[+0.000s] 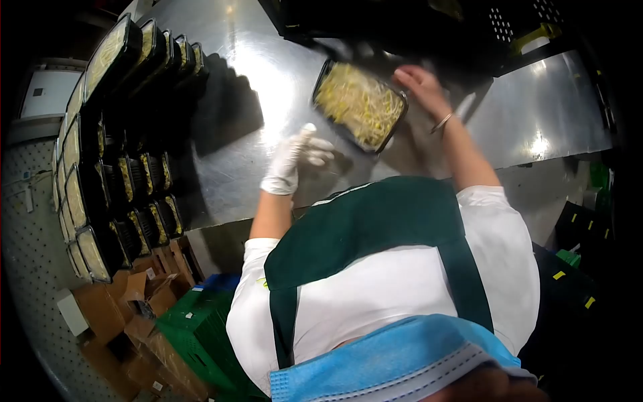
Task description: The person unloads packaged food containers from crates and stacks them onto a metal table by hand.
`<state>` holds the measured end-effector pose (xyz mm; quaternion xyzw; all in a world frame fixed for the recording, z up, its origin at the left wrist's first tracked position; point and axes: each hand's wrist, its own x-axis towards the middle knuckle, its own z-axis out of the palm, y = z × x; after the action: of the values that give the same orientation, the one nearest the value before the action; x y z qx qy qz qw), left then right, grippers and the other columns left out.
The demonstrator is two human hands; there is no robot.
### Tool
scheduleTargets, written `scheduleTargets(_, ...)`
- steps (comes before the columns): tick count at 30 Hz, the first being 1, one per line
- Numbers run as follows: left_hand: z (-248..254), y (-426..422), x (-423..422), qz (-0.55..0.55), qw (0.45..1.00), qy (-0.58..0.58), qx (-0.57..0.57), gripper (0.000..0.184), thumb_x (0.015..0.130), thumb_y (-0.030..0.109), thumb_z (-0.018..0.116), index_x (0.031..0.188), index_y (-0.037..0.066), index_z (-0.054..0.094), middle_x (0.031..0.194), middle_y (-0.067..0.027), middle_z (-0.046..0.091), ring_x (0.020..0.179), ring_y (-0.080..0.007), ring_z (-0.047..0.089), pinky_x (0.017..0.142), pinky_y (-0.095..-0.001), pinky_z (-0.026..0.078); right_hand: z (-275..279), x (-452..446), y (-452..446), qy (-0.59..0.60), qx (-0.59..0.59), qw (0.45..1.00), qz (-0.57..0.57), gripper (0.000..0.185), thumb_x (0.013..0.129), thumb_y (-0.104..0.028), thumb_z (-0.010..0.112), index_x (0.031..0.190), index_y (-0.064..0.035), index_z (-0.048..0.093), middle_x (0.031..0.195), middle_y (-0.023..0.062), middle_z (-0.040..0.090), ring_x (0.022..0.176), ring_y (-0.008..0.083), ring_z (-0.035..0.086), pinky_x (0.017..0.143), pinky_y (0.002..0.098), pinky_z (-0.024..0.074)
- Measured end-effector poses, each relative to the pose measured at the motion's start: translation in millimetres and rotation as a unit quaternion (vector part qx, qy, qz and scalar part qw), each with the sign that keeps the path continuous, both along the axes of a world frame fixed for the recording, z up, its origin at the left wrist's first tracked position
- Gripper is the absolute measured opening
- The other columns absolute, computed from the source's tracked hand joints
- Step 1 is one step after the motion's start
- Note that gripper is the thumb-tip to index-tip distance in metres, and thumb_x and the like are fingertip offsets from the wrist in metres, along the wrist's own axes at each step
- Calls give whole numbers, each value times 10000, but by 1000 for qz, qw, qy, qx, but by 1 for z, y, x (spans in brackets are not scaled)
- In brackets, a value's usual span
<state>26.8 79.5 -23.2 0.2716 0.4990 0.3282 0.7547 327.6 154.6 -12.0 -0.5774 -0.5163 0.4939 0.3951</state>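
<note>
A black plastic tray of bean sprouts [360, 106] lies tilted in angle on the metal table, slightly blurred. My left hand [298, 159], in a white glove, is just left of the tray's lower edge. Its thumb and fingers are apart with nothing in them. On the other side, my right hand [423, 88] is bare, with a bracelet [441, 122] at the wrist. Its fingers are stretched out beside the tray's upper right corner and hold nothing; whether they touch the rim is hard to make out.
Stacked trays of sprouts [107, 50] stand along the left of the metal table [231, 151]. Dark crates [375, 27] line the far side. Cardboard boxes [107, 308] and a green crate [197, 335] are below on the left; black crates [569, 281] are at the right.
</note>
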Motion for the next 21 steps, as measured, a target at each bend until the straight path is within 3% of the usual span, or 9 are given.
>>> scheduleTargets(2, -25, -14, 24, -31, 996, 1, -83, 472, 759, 395, 592, 908, -50, 538, 758, -130, 601, 607, -194, 591, 477, -267, 484, 14, 64, 28, -496, 270, 820, -96, 545, 620, -433, 666, 971, -34, 546, 894, 162, 570, 839, 296, 545, 726, 359, 442)
scheduleTargets(4, -31, -22, 54, 90, 990, 79, 70, 479, 749, 386, 609, 947, -46, 546, 767, -109, 602, 584, -165, 580, 459, -248, 480, 16, 161, 73, -676, 332, 651, -98, 564, 630, -414, 635, 1048, -61, 496, 969, 136, 554, 893, 305, 525, 734, 381, 442)
scheduleTargets(6, -26, -33, 57, 106, 987, 106, 61, 466, 752, 370, 610, 971, -37, 546, 799, -101, 602, 610, -146, 580, 456, -247, 480, 18, 235, 105, -685, 84, 724, 22, 617, 625, -398, 643, 1127, -90, 459, 1072, 150, 526, 980, 291, 513, 816, 368, 433)
scheduleTargets(7, 4, -36, 57, 50, 989, 129, -58, 447, 761, 354, 605, 983, -29, 544, 821, -98, 602, 637, -141, 584, 463, -251, 483, 20, 252, 99, -683, 217, 695, 69, 556, 649, -367, 640, 1102, -92, 472, 999, 160, 559, 907, 302, 547, 783, 384, 445)
scheduleTargets(8, 5, -36, 63, 54, 990, 117, -56, 437, 774, 336, 592, 990, -40, 534, 860, -96, 597, 663, -149, 587, 476, -259, 492, 22, 262, 92, -597, 145, 786, 61, 431, 690, -302, 616, 1039, -76, 500, 875, 157, 588, 823, 305, 570, 751, 385, 451)
scheduleTargets(11, -8, -39, 76, 113, 993, -11, -30, 353, 805, 259, 565, 984, -43, 527, 863, -97, 593, 694, -164, 587, 521, -284, 510, 20, 202, 50, -626, 243, 736, 87, 209, 750, -223, 568, 861, -52, 521, 725, 120, 581, 683, 284, 572, 596, 362, 447)
scheduleTargets(15, -12, -50, 85, 173, 984, -53, 1, 317, 808, 229, 561, 984, -32, 529, 848, -97, 593, 714, -170, 588, 555, -295, 514, 70, 101, -6, -324, 228, 915, 75, 232, 728, -183, 628, 719, -37, 449, 541, 25, 401, 495, 80, 385, 483, 202, 375)
scheduleTargets(18, -12, -40, 79, 124, 992, -26, -1, 268, 798, 197, 573, 949, -23, 541, 784, -84, 599, 632, -145, 577, 539, -250, 486, 92, 8, -48, -340, 397, 839, 150, 148, 689, -134, 620, 788, -64, 535, 619, 82, 535, 530, 172, 545, 502, 297, 448)
scheduleTargets(21, 8, -48, 56, -19, 985, 113, 128, 361, 805, 297, 553, 935, -39, 551, 684, -98, 612, 576, -168, 592, 495, -217, 452, 74, -68, -58, -448, 277, 776, 346, 241, 682, -223, 612, 843, -71, 515, 736, 102, 558, 680, 267, 564, 586, 353, 451)
